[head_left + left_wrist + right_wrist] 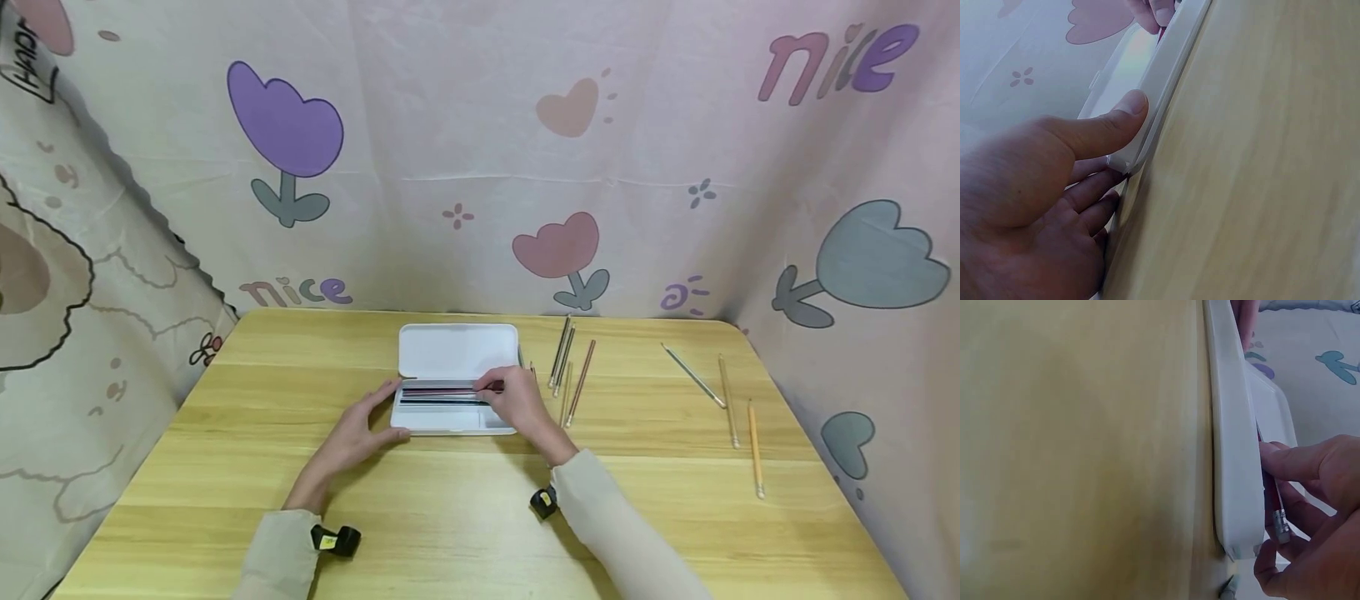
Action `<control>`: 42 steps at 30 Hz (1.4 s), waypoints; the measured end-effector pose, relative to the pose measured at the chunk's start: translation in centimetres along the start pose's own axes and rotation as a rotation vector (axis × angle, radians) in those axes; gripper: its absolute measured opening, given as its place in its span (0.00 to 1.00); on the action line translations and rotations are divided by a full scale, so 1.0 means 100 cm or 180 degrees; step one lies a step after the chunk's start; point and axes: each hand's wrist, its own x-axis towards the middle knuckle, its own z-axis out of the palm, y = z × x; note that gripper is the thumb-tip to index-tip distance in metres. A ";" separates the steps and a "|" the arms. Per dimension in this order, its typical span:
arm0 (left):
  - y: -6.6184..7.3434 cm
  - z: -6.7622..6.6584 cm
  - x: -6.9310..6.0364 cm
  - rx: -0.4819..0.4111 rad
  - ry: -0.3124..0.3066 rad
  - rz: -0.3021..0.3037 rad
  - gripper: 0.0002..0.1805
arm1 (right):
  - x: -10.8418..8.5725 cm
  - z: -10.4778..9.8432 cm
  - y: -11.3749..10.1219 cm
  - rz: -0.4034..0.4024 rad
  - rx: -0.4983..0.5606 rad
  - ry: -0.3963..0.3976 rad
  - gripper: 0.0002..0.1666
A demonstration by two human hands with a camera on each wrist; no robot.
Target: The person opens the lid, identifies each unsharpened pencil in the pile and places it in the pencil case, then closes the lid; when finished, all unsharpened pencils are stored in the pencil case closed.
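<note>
A white pencil case (457, 350) lies open on the table, its lid tilted back. Several pencils (442, 402) are lined up in its tray. My left hand (357, 435) holds the case at its left end, the thumb (1129, 103) against the near wall and the fingers around the corner. Over the right half of the tray, my right hand (517, 402) pinches a dark red pencil (1274, 494) between thumb and fingers. That pencil's metal band and eraser end show in the right wrist view. In the head view, my right hand hides part of the tray.
Just right of the case lie several dark pencils (561, 350), a reddish pencil (582, 382) and a tan pencil (566, 396). Farther right are a grey-green pencil (692, 374), a natural-wood pencil (728, 402) and a yellow pencil (755, 450). A printed curtain (435, 167) hangs behind the table.
</note>
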 end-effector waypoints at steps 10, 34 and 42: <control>0.000 -0.001 -0.002 0.0069 0.0032 0.0035 0.49 | -0.001 0.000 -0.001 0.0079 0.0050 0.0020 0.07; -0.001 -0.001 -0.001 0.0076 0.0021 0.0041 0.49 | -0.052 -0.095 0.051 0.0612 -0.0167 0.0675 0.14; 0.000 -0.001 0.000 0.0041 -0.0024 -0.0022 0.50 | -0.057 -0.103 0.064 0.0779 -0.0543 0.0244 0.16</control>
